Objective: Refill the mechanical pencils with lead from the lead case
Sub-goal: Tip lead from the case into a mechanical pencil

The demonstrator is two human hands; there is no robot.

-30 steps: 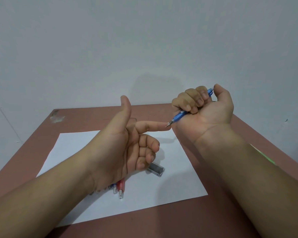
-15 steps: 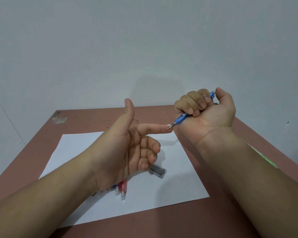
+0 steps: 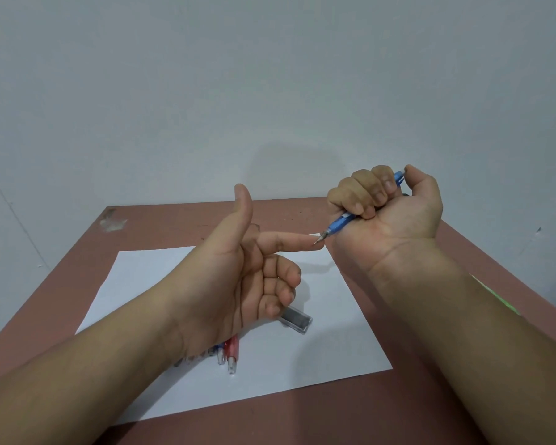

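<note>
A: What lies under both hands?

B: A reddish-brown table (image 3: 398, 412), and on it a white sheet of paper (image 3: 334, 342) spread below the two forearms.

A: And the hands themselves?

B: The right hand (image 3: 395, 213) is a fist wrapped round a blue mechanical pencil (image 3: 341, 223), thumb on its top end, tip slanting down toward the left hand. The left hand (image 3: 244, 277) holds nothing: thumb up, forefinger straight and meeting the pencil tip, the other fingers curled.

A: Smaller things?

B: A clear lead case (image 3: 297, 320) lies on the paper just below the left hand's curled fingers. Beneath that wrist, a red mechanical pencil (image 3: 231, 353) beside another pencil (image 3: 220, 356), mostly hidden.
</note>
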